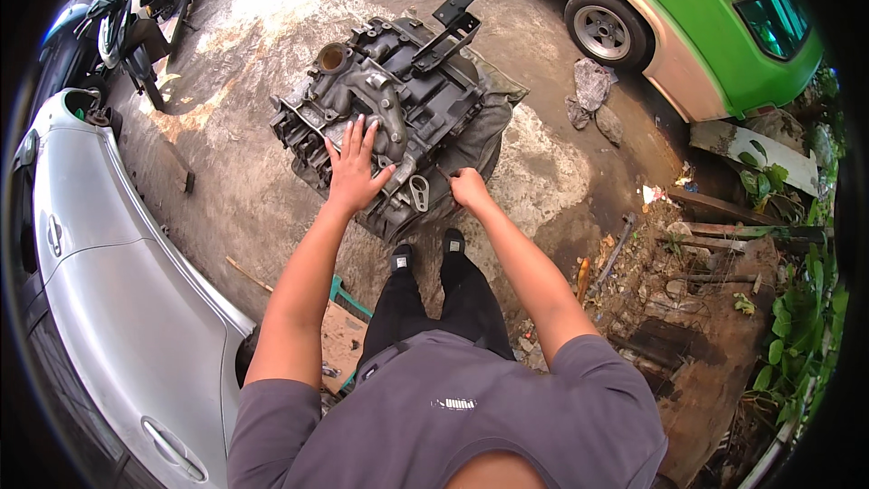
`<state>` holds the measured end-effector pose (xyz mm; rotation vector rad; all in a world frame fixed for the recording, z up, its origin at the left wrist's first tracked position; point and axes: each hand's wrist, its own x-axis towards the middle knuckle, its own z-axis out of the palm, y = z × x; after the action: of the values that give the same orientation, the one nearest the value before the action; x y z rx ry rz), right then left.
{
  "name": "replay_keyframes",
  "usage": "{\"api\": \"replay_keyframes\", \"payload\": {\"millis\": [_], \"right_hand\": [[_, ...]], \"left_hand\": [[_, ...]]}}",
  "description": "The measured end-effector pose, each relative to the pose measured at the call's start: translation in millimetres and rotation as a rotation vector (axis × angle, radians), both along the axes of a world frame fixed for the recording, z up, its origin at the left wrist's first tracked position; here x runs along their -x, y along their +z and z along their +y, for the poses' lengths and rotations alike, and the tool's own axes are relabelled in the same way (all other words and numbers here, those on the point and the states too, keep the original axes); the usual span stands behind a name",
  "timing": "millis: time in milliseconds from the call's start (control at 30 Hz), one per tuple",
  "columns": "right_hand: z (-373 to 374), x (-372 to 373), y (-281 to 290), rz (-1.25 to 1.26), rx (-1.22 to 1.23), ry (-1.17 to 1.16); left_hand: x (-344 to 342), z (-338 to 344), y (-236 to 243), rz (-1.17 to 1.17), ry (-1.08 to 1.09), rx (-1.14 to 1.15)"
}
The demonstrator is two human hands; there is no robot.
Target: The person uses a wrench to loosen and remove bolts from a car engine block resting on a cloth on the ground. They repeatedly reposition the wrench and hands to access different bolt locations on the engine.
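Note:
A dark metal engine (407,72) with a curved pipe casting and a round port on top rests on a grey, crumpled cover (489,127) in front of my feet. My left hand (358,163) lies with fingers spread on the engine's near left side. At the engine's near right, beside a metal lifting bracket (419,193), my right hand (466,183) has its fingers curled in a grip on something small and dark that I cannot make out.
A silver car (127,308) stands along the left, with scooters (136,32) beyond. A green and pink van (679,9) is at upper right. Debris, boards (724,208) and plants (787,326) line the right. A green-framed stool (337,317) sits behind my left leg.

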<state>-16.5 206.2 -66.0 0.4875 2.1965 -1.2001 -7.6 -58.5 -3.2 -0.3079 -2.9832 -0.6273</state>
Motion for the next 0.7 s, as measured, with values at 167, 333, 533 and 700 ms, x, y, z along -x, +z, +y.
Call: {"api": "replay_keyframes", "payload": {"millis": [167, 333, 533, 700], "right_hand": [[-22, 21, 23, -0.162, 0.183, -0.248], [-36, 33, 32, -0.124, 0.151, -0.328], [-51, 45, 19, -0.104, 0.026, -0.309], [-53, 49, 11, -0.149, 0.108, -0.386]], "left_hand": [[0, 1, 2, -0.009, 0.001, -0.007], [1, 0, 3, -0.024, 0.007, -0.017], [1, 0, 3, -0.001, 0.007, -0.032], [2, -2, 1, 0.011, 0.006, -0.027]]}}
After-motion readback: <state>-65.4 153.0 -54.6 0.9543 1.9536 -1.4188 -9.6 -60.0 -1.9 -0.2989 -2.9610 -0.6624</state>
